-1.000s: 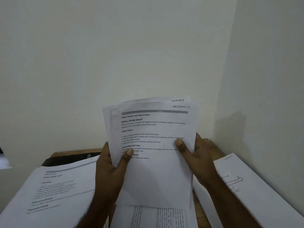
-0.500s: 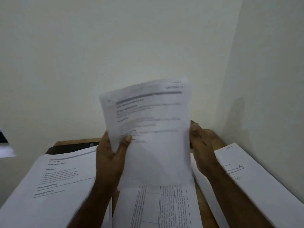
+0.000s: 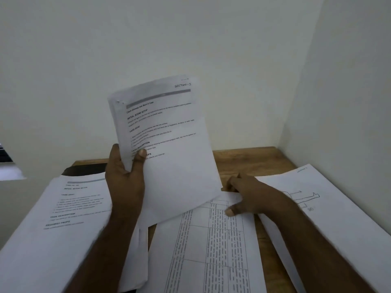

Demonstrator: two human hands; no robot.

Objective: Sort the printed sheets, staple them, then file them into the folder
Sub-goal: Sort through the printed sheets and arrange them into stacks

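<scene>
Held sheets: a thin sheaf of white printed sheets (image 3: 167,149), marked "SECTION-1" at the top corner, is held up above the wooden table (image 3: 243,159), tilted, long axis running up and away from the person.
Left hand: the left hand (image 3: 124,182) grips the sheaf at its lower left edge, thumb across the front, fingers curled behind.
Right hand: the right hand (image 3: 249,197) is laid open on the white sheet printed with a table of columns (image 3: 211,250), fingers spread and flat, holding nothing.
Key relation: the column sheet lies directly under the right hand, at the middle of the table, long axis toward the near edge; the right hand is judged the nearer.
Other piles: a white text stack (image 3: 63,218) lies by the left edge, a white sheet with a line drawing (image 3: 313,208) by the right edge.
</scene>
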